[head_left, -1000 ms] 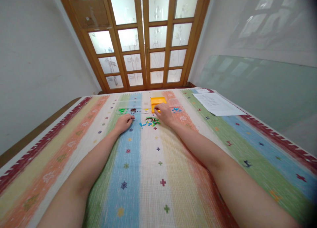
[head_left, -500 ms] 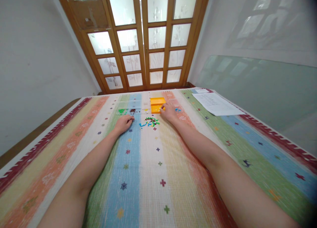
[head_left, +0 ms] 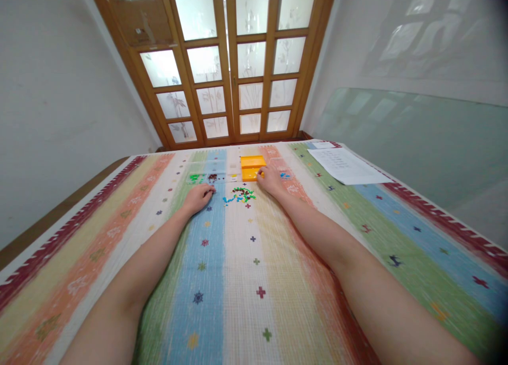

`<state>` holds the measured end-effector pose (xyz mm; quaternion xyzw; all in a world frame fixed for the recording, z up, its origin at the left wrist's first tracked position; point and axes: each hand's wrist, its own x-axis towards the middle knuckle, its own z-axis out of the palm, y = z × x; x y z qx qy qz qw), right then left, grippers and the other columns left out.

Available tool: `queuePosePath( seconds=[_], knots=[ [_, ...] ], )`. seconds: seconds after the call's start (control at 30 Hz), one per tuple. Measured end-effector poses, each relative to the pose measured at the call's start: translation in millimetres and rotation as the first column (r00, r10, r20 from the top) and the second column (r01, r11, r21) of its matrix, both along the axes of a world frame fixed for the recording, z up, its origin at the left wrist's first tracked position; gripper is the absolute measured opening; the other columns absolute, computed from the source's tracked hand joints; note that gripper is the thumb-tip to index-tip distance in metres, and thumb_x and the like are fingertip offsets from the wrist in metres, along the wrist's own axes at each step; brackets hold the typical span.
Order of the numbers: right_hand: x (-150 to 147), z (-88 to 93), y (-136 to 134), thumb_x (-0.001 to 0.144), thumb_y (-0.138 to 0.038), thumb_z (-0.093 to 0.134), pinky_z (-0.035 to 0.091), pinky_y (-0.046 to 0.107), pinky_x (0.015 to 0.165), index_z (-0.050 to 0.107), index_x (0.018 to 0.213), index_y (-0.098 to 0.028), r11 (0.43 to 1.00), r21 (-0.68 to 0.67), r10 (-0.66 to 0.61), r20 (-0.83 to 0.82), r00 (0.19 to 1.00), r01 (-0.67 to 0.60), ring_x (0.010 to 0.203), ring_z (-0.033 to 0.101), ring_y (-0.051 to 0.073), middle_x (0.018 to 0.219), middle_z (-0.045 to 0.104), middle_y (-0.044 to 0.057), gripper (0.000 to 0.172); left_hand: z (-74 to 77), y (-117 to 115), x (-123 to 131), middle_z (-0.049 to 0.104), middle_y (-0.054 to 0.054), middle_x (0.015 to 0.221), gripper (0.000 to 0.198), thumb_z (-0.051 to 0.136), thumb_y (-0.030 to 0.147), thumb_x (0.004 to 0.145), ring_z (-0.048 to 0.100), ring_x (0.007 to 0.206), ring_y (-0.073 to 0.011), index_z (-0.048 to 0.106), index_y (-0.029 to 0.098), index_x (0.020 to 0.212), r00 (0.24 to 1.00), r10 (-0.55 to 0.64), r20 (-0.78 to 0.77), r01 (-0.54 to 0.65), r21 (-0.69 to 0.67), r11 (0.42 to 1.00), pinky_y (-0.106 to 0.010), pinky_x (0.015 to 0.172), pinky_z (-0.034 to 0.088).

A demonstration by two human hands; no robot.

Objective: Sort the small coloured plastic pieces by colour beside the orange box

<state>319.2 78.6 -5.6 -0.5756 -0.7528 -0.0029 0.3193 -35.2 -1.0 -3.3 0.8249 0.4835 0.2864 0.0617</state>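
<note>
My left hand (head_left: 199,198) rests on the cloth with its fingers curled in; whatever they hold, if anything, is too small to make out. It lies left of a mixed pile of small green, brown, blue and yellow pieces (head_left: 240,195). Just beyond it, clear containers hold green pieces (head_left: 196,179) and dark brown pieces (head_left: 214,178). My right hand (head_left: 271,180) is at the right side of an open orange box (head_left: 250,173), thumb and fingertips pinched together over its edge. What the pinch holds cannot be made out. Blue pieces (head_left: 284,176) lie in a clear container right of that hand.
A striped, patterned cloth (head_left: 242,280) covers the table. Printed paper sheets (head_left: 343,165) lie at the far right. Behind the table stands a wooden door with glass panes (head_left: 251,58). A pale greenish panel (head_left: 416,137) leans along the right wall.
</note>
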Motion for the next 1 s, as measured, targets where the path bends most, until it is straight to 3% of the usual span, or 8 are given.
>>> queuePosePath(
  seconds=[1.0],
  knots=[
    [-10,4.0,-10,0.098,-0.022,0.056,0.044,0.036,0.099,0.078,0.104,-0.017,0.999,-0.038,0.013,0.084,0.996,-0.010,0.109,0.062,0.028,0.112,0.074,0.013,0.023,4.9,-2,3,0.072,-0.007,0.108,0.028,0.051,0.026,0.100,0.067,0.101,-0.0243,0.077,0.022,0.108,0.995,-0.032,-0.090,0.030,-0.019,0.999,-0.040,0.096,0.053]
  ],
)
